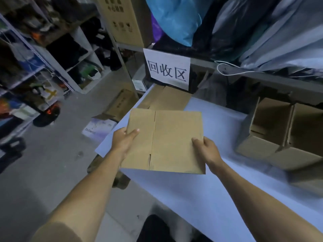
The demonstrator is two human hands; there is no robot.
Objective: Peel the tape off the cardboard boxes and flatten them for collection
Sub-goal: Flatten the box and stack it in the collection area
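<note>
A flattened brown cardboard box (173, 137) hangs level above the white table (218, 172). My left hand (123, 139) grips its left edge, thumb on top. On the right edge my right hand (207, 148) grips it the same way. Beyond it, another flattened box (167, 98) lies at the table's far end under a white paper sign (167, 69) with printed characters. Two open, unflattened cardboard boxes (283, 133) stand at the right of the table. No tape shows on the held box.
A metal shelf (262, 75) above the table carries blue and grey bags and a tall carton (122, 20). More shelving (52, 58) full of goods lines the left. Cartons (120, 103) and a printed white box (99, 128) sit on the grey floor beside the table.
</note>
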